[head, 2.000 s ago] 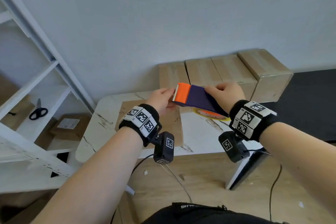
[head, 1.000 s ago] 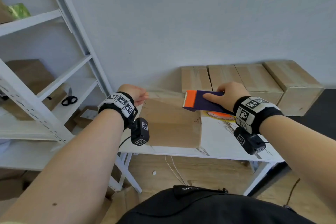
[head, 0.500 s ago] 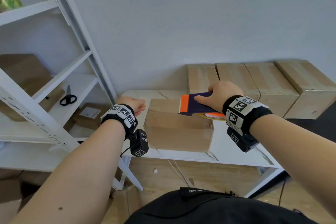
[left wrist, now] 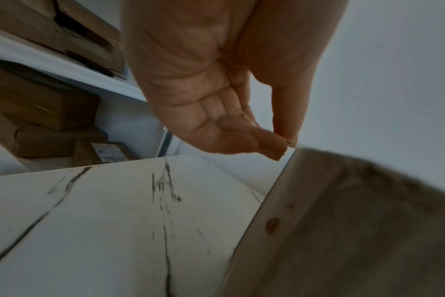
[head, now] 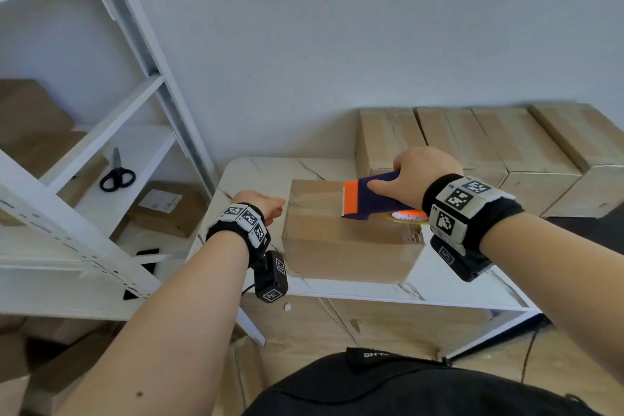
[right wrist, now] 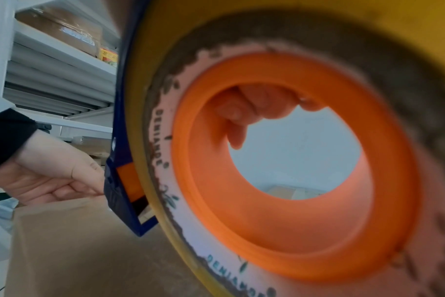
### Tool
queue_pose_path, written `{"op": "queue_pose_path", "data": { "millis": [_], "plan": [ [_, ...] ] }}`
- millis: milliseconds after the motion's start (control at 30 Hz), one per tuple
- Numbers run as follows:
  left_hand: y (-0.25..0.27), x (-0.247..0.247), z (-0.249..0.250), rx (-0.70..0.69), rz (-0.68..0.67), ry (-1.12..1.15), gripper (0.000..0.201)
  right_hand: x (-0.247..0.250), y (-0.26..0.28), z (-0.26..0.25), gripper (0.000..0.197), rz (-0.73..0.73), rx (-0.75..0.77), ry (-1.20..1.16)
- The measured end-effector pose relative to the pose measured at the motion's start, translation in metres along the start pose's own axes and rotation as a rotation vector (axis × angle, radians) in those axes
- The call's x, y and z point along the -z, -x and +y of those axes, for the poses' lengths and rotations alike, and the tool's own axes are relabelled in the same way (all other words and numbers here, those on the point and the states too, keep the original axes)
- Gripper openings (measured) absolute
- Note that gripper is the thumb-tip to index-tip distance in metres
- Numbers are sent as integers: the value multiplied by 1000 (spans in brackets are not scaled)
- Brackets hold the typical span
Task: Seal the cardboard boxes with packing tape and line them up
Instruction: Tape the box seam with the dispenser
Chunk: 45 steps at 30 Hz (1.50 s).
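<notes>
A plain cardboard box (head: 351, 246) stands on the white marble-patterned table (head: 263, 172). My right hand (head: 415, 179) grips a purple tape dispenser (head: 368, 199) with an orange blade end, held just over the box's top. Its roll (right wrist: 150, 140) with the orange core (right wrist: 241, 231) fills the right wrist view, and my fingers (right wrist: 254, 108) show through the core. My left hand (head: 282, 208) is at the box's upper left edge. There its thumb and fingertips (left wrist: 282, 148) pinch together by the box (left wrist: 356, 231), apparently on the clear tape end, which is hard to make out.
Several closed boxes (head: 472, 145) stand in a row against the wall at the back right. A white shelf rack (head: 101, 159) on the left holds scissors (head: 116, 176) and more cardboard parcels (head: 169, 209). Flat cardboard lies on the floor under the table.
My left hand moved from the dispenser's blade to the box's left edge. My right hand lowered the dispenser onto the box top. Over the last half second both hands hardly moved.
</notes>
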<state>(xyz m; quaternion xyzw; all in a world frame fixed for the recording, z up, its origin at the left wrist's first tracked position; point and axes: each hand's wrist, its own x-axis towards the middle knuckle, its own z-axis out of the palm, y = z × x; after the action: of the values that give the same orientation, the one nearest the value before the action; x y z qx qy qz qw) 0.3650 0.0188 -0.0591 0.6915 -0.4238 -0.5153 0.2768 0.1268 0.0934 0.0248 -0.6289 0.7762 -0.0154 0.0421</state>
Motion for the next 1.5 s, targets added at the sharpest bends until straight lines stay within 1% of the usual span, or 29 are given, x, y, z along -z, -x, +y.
{"op": "queue_pose_path", "data": {
  "millis": [167, 267, 400, 533, 567, 633, 700, 767, 800, 833, 900, 933, 967, 1033, 1100, 1133, 1167, 1233, 1333, 1500],
  "plan": [
    [-4, -3, -4, 42, -42, -79, 20, 0, -3, -3, 44, -14, -9, 13],
    [-10, -5, -6, 10, -60, -179, 24, 0, -5, -4, 44, -13, -13, 19],
    [-8, -7, -4, -34, -120, -339, 38, -1, -6, -5, 44, -15, -15, 32],
    [-8, -8, -21, 13, -135, -526, 51, -2, -6, -6, 44, -21, -9, 61],
    [-9, -8, -26, -11, -123, -593, 53, -3, -6, -5, 44, -20, -7, 64],
    [-12, -8, -30, -101, -48, -703, 46, -3, -7, -5, 45, -20, -1, 65],
    [-12, -10, -27, -234, 45, -630, 34, -3, -7, -5, 45, -20, 0, 65],
    [-7, -17, -21, -347, 90, -485, 33, -3, -7, -5, 45, -20, 0, 68],
    [-4, -22, -19, -360, 78, -445, 34, -3, -8, -5, 46, -20, 2, 69],
    [-1, -26, -18, -352, 36, -446, 38, -3, -8, -6, 46, -21, 5, 71],
    [5, -34, -19, -308, -43, -504, 45, -4, -9, -6, 47, -22, 10, 69],
    [7, -36, -20, -293, -44, -531, 46, -3, -9, -6, 48, -22, 12, 66],
    [9, -38, -21, -307, -23, -552, 47, -3, -9, -5, 48, -22, 15, 63],
    [16, -41, -22, -413, 58, -601, 47, -2, -9, -4, 46, -22, 24, 48],
    [21, -48, -24, -568, 123, -729, 49, -1, -8, -3, 43, -10, 33, 9],
    [23, -52, -25, -623, 135, -807, 50, 0, -8, -3, 41, -2, 38, -13],
    [24, -57, -27, -645, 133, -874, 51, 0, -7, -2, 41, 5, 44, -35],
    [24, -65, -31, -611, 118, -957, 54, 1, -5, 1, 41, 22, 57, -82],
    [21, -68, -34, -577, 124, -1015, 56, -2, -3, 12, 46, 69, 81, -166],
    [23, -69, -33, -557, 118, -1069, 58, -18, 3, 34, 75, 73, 183, -275]
  ]
}}
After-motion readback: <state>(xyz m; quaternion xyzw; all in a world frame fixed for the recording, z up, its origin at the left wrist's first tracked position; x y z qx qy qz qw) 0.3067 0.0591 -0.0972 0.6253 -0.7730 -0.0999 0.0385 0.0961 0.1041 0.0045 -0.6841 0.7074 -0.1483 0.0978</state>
